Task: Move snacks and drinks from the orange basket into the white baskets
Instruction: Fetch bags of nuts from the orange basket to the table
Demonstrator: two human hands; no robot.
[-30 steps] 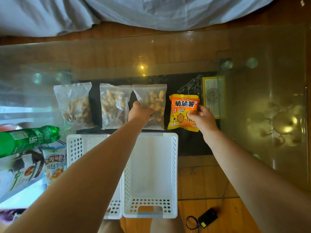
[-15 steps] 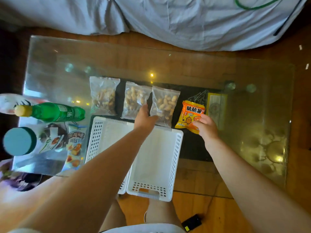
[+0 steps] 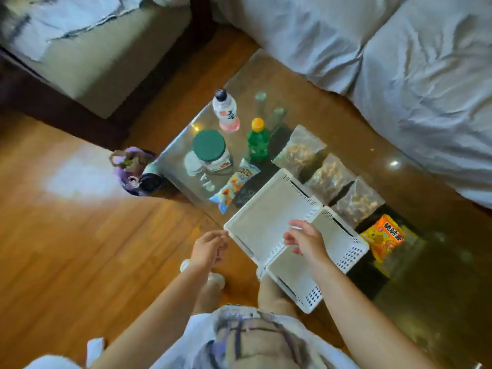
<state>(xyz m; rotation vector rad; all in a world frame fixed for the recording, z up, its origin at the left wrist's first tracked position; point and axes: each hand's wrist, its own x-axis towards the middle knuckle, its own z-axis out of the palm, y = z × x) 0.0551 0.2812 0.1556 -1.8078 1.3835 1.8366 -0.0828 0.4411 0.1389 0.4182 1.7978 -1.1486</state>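
Observation:
Two white baskets stand side by side on the glass table, the left basket (image 3: 266, 209) and the right basket (image 3: 348, 251), both with nothing in them. Behind them lie three clear bags of nuts (image 3: 328, 174) in a row and an orange snack packet (image 3: 384, 237). My left hand (image 3: 210, 249) hovers at the left basket's near corner, fingers loosely bent, holding nothing. My right hand (image 3: 306, 239) is over the rims where the two baskets meet, fingers apart and empty. No orange basket is in view.
A green bottle (image 3: 257, 139), a white and pink bottle (image 3: 226, 111), a green-lidded jar (image 3: 210, 153) and a blue snack packet (image 3: 234, 185) sit on the table's left part. A purple bag (image 3: 133, 169) lies on the wooden floor. A covered sofa (image 3: 399, 62) borders the table.
Both hands have let go of the nut bag and the orange packet and drawn back to the baskets. The view has swung left and tilted.

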